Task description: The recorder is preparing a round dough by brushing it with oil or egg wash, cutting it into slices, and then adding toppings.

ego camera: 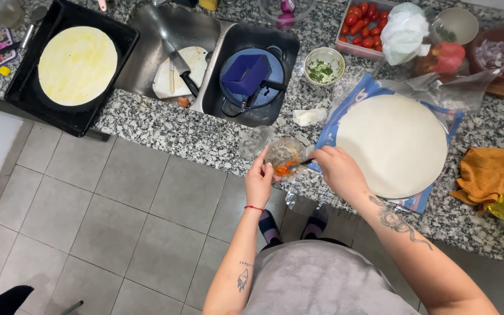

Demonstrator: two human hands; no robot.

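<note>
My left hand [258, 179] grips a small clear glass jar [285, 156], tilted on its side at the front edge of the speckled granite counter [164, 125]. Orange bits of sauce cling inside the jar. My right hand [336, 169] holds a thin utensil [305, 163] whose tip is inside the jar's mouth. Just right of my right hand lies a pale round dough disc [393, 143] on a blue-edged plastic wrapper [361, 88].
A black tray [24, 76] at the left holds another dough disc [77, 65]. The double sink holds a knife on a white board [177, 64] and a pot with a blue box [246, 74]. Farther back are a herb bowl [324, 64], cherry tomatoes [361, 26], an orange cloth [486, 173].
</note>
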